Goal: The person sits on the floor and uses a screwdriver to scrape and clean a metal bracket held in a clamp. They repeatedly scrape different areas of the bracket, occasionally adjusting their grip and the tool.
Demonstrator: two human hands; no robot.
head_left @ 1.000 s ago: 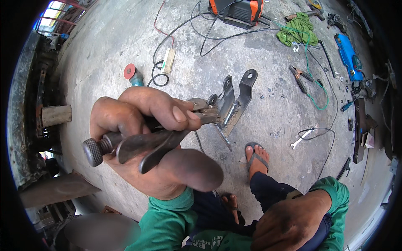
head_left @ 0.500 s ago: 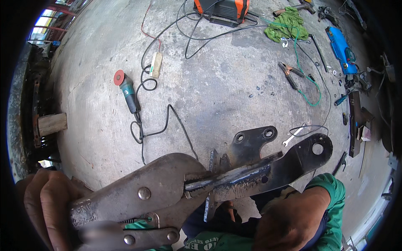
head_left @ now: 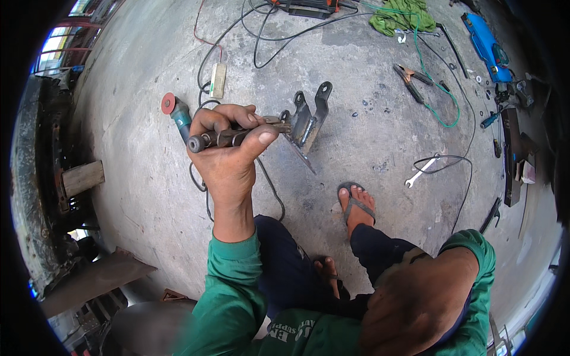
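My left hand is closed around locking pliers, held out in front of me above the floor. The pliers' jaws are clamped on a dark metal bracket with rounded arms, holes in their ends and a flat plate at the base. Close in at the lower right is my bent right arm, its green sleeve pushed up. The fingers of the right hand do not show. Beneath the left hand, an angle grinder with a red disc lies on the concrete, partly hidden by the hand.
Cables run across the floor from an orange-black machine. Farther right lie a green cloth, a clamp on a green cable, an open-ended wrench and a blue case. A wood block sticks out at left.
My left hand has swung the pliers and bracket from close at the lower left out toward the middle, farther from me. The bracket is turned. My right arm has hardly moved.
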